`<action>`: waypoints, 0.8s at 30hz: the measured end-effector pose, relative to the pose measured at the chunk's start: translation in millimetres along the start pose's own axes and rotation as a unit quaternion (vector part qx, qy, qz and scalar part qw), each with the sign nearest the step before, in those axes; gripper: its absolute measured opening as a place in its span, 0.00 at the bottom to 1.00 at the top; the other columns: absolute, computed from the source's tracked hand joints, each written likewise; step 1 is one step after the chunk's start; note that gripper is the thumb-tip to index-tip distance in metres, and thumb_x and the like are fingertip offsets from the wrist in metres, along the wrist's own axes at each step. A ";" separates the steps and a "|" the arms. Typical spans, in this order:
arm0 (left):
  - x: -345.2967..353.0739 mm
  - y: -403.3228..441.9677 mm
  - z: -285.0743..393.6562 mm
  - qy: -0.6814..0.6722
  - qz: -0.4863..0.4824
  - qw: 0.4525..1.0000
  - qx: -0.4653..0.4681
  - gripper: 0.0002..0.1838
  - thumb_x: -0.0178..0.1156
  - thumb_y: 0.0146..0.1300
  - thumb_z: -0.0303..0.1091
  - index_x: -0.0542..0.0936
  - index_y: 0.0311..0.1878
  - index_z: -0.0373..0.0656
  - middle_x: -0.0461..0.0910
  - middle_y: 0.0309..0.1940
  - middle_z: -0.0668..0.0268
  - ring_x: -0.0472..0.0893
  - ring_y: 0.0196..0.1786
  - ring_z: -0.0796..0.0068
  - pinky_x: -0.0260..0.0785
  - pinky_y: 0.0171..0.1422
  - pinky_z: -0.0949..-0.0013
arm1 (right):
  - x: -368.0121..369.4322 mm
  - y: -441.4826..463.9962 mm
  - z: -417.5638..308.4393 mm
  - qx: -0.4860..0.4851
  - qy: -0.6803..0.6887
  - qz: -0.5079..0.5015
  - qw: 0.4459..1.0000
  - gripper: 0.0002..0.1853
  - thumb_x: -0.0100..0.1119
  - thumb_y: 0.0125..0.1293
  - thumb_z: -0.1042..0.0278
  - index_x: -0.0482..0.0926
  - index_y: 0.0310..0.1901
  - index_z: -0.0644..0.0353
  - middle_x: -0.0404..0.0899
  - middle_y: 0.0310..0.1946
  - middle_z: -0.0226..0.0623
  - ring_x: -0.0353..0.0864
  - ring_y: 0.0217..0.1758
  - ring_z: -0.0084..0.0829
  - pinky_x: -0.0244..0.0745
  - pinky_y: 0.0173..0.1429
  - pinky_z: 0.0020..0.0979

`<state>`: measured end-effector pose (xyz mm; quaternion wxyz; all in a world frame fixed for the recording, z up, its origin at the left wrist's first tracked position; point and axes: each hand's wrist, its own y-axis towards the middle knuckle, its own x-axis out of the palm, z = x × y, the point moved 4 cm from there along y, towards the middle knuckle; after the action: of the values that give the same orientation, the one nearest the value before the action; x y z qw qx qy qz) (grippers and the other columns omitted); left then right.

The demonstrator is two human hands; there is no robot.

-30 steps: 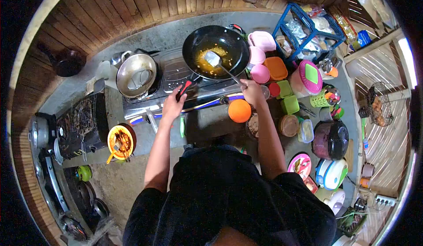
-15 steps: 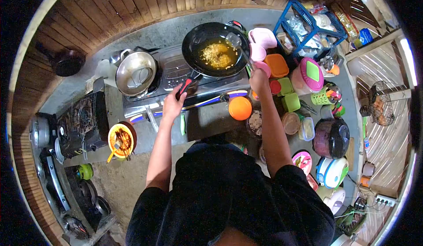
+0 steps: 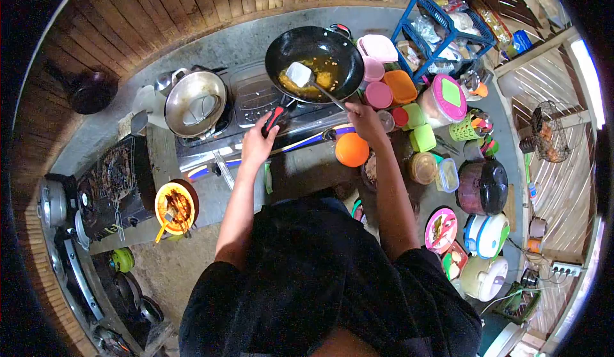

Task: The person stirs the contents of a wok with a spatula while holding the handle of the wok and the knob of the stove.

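A black wok point(image 3: 339, 56) sits on the right side of the stove, with yellow oil and small chopped bits point(image 3: 325, 79) in its bottom. My left hand point(image 3: 261, 141) is closed round the wok's red and black handle point(image 3: 275, 119). Gripped in my right hand point(image 3: 366, 123) is a metal spatula point(image 3: 299, 74), whose blade lies over the left part of the oil. An orange round lid or bowl point(image 3: 352, 150) is just below my right hand. To the left, a metal pan point(image 3: 176, 108) holding a strainer-like utensil rests on the other burner.
Pink, orange and green containers point(image 3: 400, 87) stand right of the wok, below a blue rack point(image 3: 416, 21). A dark pot point(image 3: 470, 187) is farther right. On the left are a sooty grill point(image 3: 105, 210) and a yellow bowl point(image 3: 160, 213) with dark red sauce.
The spatula blade has swung from the wok's upper right to the left part of the oil. My right hand has shifted slightly left and down. My left hand still grips the handle.
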<state>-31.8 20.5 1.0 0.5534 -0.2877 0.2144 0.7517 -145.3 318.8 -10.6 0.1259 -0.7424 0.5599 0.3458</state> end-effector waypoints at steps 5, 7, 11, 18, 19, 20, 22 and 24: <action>7.3 2.6 -8.9 -0.021 0.043 0.997 0.065 0.27 0.64 0.64 0.43 0.75 0.66 0.58 0.83 0.49 0.51 0.82 0.51 0.47 0.74 0.56 0.53 | -32.5 -7.7 -42.2 0.098 -0.152 0.046 0.983 0.17 0.52 0.68 0.68 0.79 0.56 0.61 0.84 0.39 0.56 0.84 0.44 0.52 0.78 0.46 0.44; 8.3 2.9 -10.3 -0.029 0.017 0.998 0.050 0.27 0.64 0.64 0.43 0.74 0.67 0.59 0.82 0.51 0.52 0.82 0.52 0.47 0.74 0.57 0.53 | -33.9 -5.1 -35.1 0.100 -0.194 0.058 0.974 0.17 0.52 0.68 0.68 0.78 0.57 0.60 0.83 0.39 0.56 0.83 0.43 0.54 0.77 0.45 0.47; 4.4 2.7 -7.7 -0.028 0.012 0.998 0.051 0.27 0.64 0.63 0.43 0.75 0.66 0.58 0.82 0.51 0.52 0.81 0.53 0.48 0.74 0.57 0.54 | -29.9 -3.5 -11.6 0.052 -0.263 0.139 0.953 0.18 0.51 0.67 0.67 0.76 0.58 0.59 0.83 0.36 0.55 0.84 0.39 0.54 0.78 0.43 0.51; 4.3 6.8 -9.7 -0.032 -0.008 0.999 0.039 0.27 0.66 0.63 0.43 0.75 0.66 0.61 0.82 0.53 0.53 0.83 0.53 0.52 0.74 0.57 0.59 | -25.8 -4.0 -38.1 0.130 -0.275 0.053 0.951 0.11 0.49 0.63 0.72 0.78 0.42 0.66 0.82 0.35 0.59 0.83 0.40 0.58 0.78 0.44 0.53; 4.2 5.4 -9.7 -0.031 -0.010 0.999 0.037 0.27 0.66 0.63 0.43 0.75 0.66 0.61 0.82 0.53 0.53 0.83 0.54 0.53 0.74 0.57 0.60 | -23.2 -4.4 -37.8 0.108 -0.254 0.045 0.960 0.11 0.48 0.63 0.71 0.78 0.41 0.66 0.82 0.35 0.59 0.83 0.42 0.57 0.78 0.46 0.54; 4.0 4.8 -9.2 -0.030 -0.007 0.999 0.038 0.27 0.66 0.63 0.42 0.76 0.66 0.60 0.82 0.54 0.53 0.82 0.55 0.53 0.74 0.58 0.60 | -20.1 -4.4 -37.7 0.086 -0.233 0.037 0.968 0.11 0.48 0.63 0.70 0.78 0.40 0.65 0.82 0.36 0.60 0.83 0.43 0.57 0.78 0.47 0.54; 4.0 5.0 -10.0 -0.033 -0.006 0.999 0.042 0.26 0.66 0.63 0.42 0.76 0.66 0.59 0.81 0.55 0.54 0.82 0.56 0.53 0.73 0.59 0.60 | -18.0 -1.0 -41.1 0.099 -0.220 0.001 0.970 0.12 0.48 0.63 0.71 0.79 0.43 0.65 0.82 0.36 0.60 0.83 0.45 0.56 0.78 0.49 0.53; 4.1 5.8 -9.7 -0.037 -0.006 0.998 0.047 0.26 0.66 0.63 0.42 0.76 0.66 0.58 0.81 0.56 0.54 0.82 0.56 0.53 0.73 0.59 0.60 | -9.2 1.7 -30.0 0.115 -0.207 -0.034 0.971 0.12 0.49 0.64 0.71 0.79 0.45 0.65 0.82 0.37 0.60 0.83 0.47 0.56 0.78 0.51 0.51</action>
<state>-36.4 15.5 -8.9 0.5781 -0.2345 0.2276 0.7477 -136.9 307.8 17.6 0.3353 -0.6538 0.5317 0.4212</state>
